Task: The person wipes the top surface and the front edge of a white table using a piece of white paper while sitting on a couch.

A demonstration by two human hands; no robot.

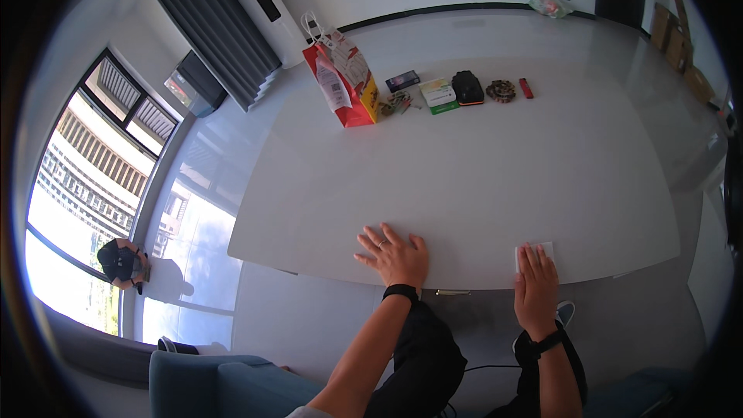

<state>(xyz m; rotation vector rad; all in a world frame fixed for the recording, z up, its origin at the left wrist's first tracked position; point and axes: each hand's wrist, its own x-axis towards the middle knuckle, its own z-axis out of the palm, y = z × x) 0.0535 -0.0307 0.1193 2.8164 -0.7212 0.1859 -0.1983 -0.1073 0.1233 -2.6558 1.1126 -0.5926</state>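
Note:
My left hand [398,257] rests palm down near the front edge of the pale table [449,162]. Its fingers are spread, with a ring on one of them and nothing held. To the right, my right hand [535,282] lies with straight fingers side by side on a small white sheet [548,250], which looks like a tissue or cloth. The fingers press it flat against the tabletop and cover much of it. Both wrists wear dark bands.
Along the table's far side stand a red and yellow paper bag [346,81], a dark box [402,80], a white and green pack [439,96], a black pouch [467,87], a coiled beaded string [501,91] and a small red item [526,88]. A blue chair [232,387] is at lower left.

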